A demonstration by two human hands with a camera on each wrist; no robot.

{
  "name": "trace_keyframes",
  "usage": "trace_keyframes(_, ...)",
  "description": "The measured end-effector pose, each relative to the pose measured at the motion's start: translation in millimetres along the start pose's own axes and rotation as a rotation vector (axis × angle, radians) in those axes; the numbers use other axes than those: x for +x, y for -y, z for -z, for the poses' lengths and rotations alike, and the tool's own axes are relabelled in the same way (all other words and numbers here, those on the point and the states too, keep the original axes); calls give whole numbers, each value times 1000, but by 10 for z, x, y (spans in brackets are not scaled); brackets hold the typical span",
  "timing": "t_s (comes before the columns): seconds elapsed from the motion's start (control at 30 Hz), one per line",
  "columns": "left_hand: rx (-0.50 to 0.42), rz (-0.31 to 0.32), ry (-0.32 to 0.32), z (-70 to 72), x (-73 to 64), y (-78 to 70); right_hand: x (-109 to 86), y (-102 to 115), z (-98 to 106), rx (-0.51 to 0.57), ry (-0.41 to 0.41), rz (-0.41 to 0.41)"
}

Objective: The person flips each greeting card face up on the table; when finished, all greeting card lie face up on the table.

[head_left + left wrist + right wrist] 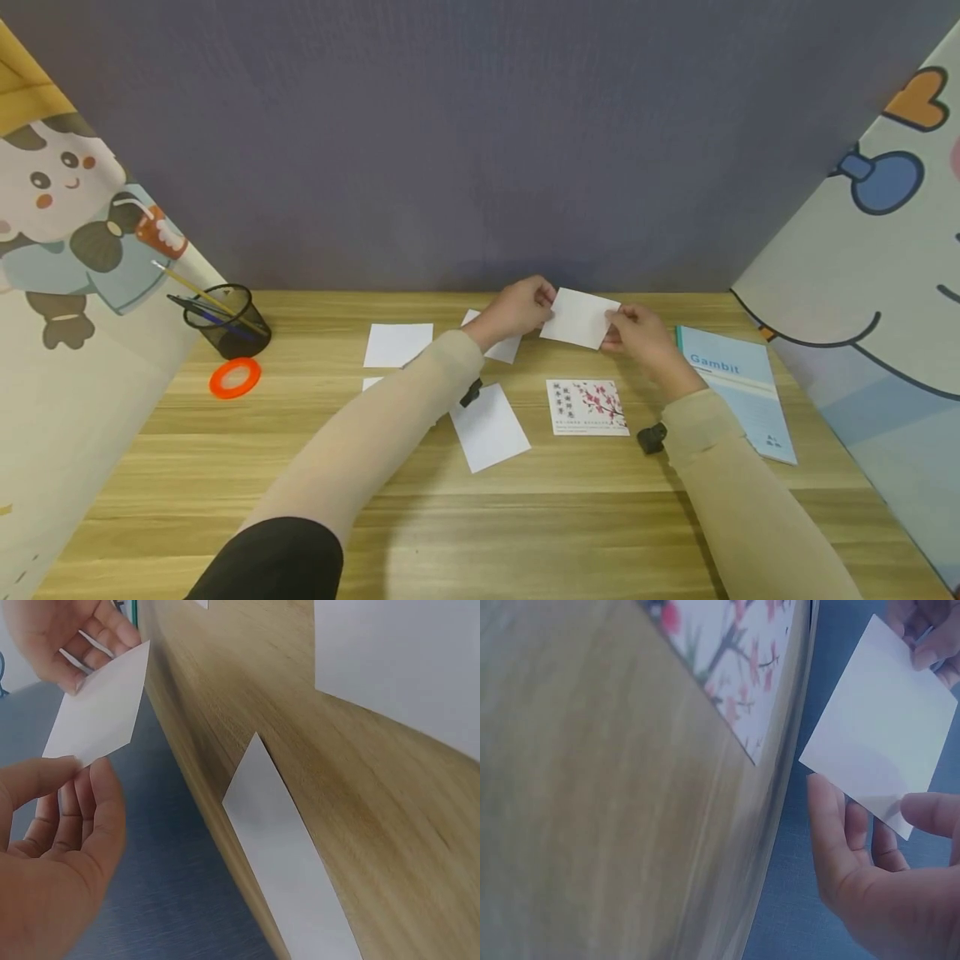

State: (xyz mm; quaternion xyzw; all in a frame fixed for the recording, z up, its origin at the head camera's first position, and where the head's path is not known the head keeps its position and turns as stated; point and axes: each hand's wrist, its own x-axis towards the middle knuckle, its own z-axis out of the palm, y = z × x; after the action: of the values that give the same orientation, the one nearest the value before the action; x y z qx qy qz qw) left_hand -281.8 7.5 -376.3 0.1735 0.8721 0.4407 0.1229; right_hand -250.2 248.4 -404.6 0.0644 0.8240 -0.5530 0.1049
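Both hands hold a blank white card (579, 318) up over the back of the table, tilted. At its left edge, my left hand (519, 308) pinches it between thumb and fingers. My right hand (641, 337) grips the opposite edge, its thumb lying on the white face in the right wrist view. On the wood below lies a card printed with pink blossoms and dark characters (588, 407). More white cards lie about the left arm: one at the back left (398, 345), one partly behind the left hand (504, 348), and one askew nearer the front (491, 429).
A light blue "Gambit" notebook (738, 392) lies on the right, by the right forearm. On the left stand a black mesh pen cup (238, 321) with pencils and pens and an orange tape ring (235, 378). A dark wall (480, 167) closes off the back.
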Motion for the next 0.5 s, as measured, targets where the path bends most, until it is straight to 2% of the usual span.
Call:
trace_keyframes(0.2, 82, -24, -13, -6, -25, 10, -3, 6, -10, 10, -5, -9)
trace_keyframes(0.5, 131, -73, -36, 7, -34, 0, -34, 0, 31, -16, 41, 15)
